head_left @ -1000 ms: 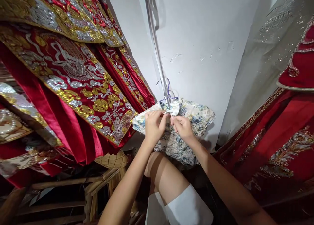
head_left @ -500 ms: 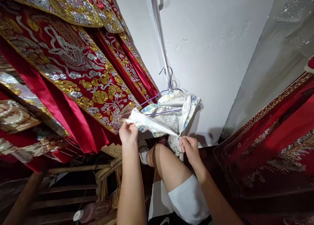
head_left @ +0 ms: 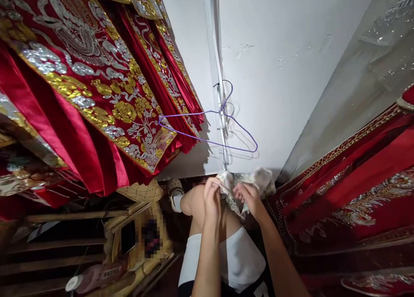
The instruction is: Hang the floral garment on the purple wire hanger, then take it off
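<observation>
A small white garment with a blue and yellow floral print (head_left: 258, 180) is bunched low in front of me, just above my raised knee. My left hand (head_left: 212, 197) and my right hand (head_left: 249, 198) are both closed on its cloth, close together. Above them a thin purple wire hanger (head_left: 210, 131) hangs bare from a white vertical pole (head_left: 216, 72) against the white wall. The garment is blurred and partly hidden behind my fingers.
Red robes with heavy gold and silver embroidery (head_left: 97, 94) hang at the left. More red embroidered cloth (head_left: 349, 193) fills the right, under a clear plastic cover (head_left: 362, 72). Wooden frames and a woven basket (head_left: 142, 193) stand at the lower left.
The floral garment has come off the purple hanger and moved down into both hands. The hanger now hangs bare. My view has tilted downward.
</observation>
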`<state>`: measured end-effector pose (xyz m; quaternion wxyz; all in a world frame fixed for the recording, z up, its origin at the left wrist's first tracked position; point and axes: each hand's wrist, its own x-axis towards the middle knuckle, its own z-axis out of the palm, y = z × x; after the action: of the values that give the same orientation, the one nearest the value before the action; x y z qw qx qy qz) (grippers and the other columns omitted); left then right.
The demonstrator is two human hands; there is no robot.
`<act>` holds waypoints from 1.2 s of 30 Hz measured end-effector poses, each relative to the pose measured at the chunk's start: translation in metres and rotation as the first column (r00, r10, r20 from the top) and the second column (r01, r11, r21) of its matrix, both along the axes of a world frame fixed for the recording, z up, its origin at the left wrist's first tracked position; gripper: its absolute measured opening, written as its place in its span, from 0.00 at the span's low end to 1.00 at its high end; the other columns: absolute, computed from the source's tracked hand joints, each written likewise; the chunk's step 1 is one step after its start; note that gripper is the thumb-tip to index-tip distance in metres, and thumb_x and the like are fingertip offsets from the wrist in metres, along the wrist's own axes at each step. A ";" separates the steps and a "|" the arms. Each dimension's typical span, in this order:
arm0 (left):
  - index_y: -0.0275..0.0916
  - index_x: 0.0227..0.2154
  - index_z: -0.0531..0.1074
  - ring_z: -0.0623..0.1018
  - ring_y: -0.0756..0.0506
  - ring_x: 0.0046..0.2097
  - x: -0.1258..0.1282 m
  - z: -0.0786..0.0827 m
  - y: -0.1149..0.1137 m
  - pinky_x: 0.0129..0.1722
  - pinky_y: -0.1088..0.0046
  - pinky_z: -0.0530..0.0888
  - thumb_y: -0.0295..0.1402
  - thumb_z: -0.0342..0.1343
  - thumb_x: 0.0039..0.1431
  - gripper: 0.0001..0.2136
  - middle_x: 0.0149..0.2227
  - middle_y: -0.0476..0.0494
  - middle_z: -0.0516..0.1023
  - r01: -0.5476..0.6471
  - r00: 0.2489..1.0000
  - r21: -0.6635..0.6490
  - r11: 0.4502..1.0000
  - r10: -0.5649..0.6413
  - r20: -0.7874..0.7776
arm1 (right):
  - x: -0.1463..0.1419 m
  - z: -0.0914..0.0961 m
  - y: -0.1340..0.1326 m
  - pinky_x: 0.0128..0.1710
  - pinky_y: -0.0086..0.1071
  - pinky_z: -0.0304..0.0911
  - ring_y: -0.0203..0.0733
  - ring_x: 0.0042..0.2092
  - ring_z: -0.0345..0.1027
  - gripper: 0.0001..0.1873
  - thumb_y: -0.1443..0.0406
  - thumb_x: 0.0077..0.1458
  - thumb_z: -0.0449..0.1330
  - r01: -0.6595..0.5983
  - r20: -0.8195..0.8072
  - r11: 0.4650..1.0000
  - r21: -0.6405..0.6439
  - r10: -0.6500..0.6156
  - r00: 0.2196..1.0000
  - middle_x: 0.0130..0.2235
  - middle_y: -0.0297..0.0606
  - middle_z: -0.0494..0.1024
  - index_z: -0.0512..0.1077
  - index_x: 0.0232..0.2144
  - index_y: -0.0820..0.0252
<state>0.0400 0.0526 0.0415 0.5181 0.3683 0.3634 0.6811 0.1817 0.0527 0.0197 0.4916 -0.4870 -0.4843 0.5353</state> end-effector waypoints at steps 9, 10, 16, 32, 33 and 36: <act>0.45 0.39 0.79 0.80 0.42 0.41 0.035 0.047 -0.059 0.66 0.54 0.64 0.31 0.49 0.67 0.12 0.31 0.47 0.81 0.446 0.715 0.149 0.882 -0.252 -0.652 | 0.018 0.026 0.008 0.30 0.40 0.68 0.52 0.34 0.73 0.26 0.37 0.42 0.65 -0.035 -0.177 0.997 -0.063 0.023 0.984 0.26 0.38 0.76 0.73 0.28 0.50; 0.45 0.42 0.79 0.81 0.41 0.44 0.032 0.049 -0.060 0.66 0.54 0.64 0.32 0.49 0.69 0.12 0.36 0.45 0.83 0.459 0.708 0.174 0.871 -0.240 -0.664 | 0.022 0.030 0.011 0.30 0.40 0.68 0.51 0.34 0.73 0.23 0.41 0.40 0.68 -0.044 -0.160 0.997 -0.067 0.033 0.987 0.26 0.37 0.76 0.72 0.27 0.50; 0.43 0.58 0.69 0.74 0.39 0.60 -0.005 0.068 -0.021 0.64 0.57 0.67 0.43 0.53 0.70 0.18 0.57 0.37 0.77 0.146 0.830 0.316 0.937 0.058 -0.555 | 0.012 0.085 0.037 0.28 0.35 0.66 0.45 0.30 0.71 0.13 0.57 0.43 0.68 -0.157 -0.147 0.979 -0.129 0.137 0.980 0.24 0.33 0.75 0.69 0.26 0.55; 0.43 0.29 0.76 0.76 0.41 0.30 -0.116 0.054 0.053 0.43 0.66 0.71 0.45 0.53 0.64 0.15 0.24 0.44 0.76 0.456 -0.031 -0.055 0.888 -0.046 -0.998 | 0.077 0.184 0.094 0.25 0.30 0.54 0.38 0.26 0.62 0.02 0.67 0.47 0.63 -0.227 0.594 0.909 0.350 -0.028 0.804 0.25 0.34 0.72 0.71 0.25 0.58; 0.43 0.28 0.75 0.76 0.40 0.30 -0.127 0.058 0.058 0.42 0.65 0.71 0.43 0.52 0.65 0.14 0.25 0.43 0.77 0.412 -0.103 -0.077 0.908 -0.038 -0.994 | 0.078 0.178 0.106 0.26 0.31 0.55 0.39 0.27 0.63 0.04 0.66 0.47 0.63 -0.157 0.581 0.908 0.387 -0.108 0.807 0.27 0.35 0.73 0.74 0.29 0.58; 0.42 0.27 0.76 0.79 0.37 0.35 -0.147 0.066 0.066 0.48 0.61 0.71 0.40 0.53 0.62 0.12 0.29 0.38 0.81 0.308 -0.242 -0.111 0.945 -0.035 -0.970 | 0.066 0.154 0.137 0.35 0.36 0.64 0.48 0.35 0.71 0.26 0.67 0.46 0.64 -0.104 0.576 0.887 0.450 -0.199 0.793 0.39 0.42 0.80 0.74 0.51 0.58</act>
<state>-0.1074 0.1191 0.1079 0.0974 0.8492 0.5114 0.0888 0.2474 0.1898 0.1732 0.4246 -0.5147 -0.7154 0.2075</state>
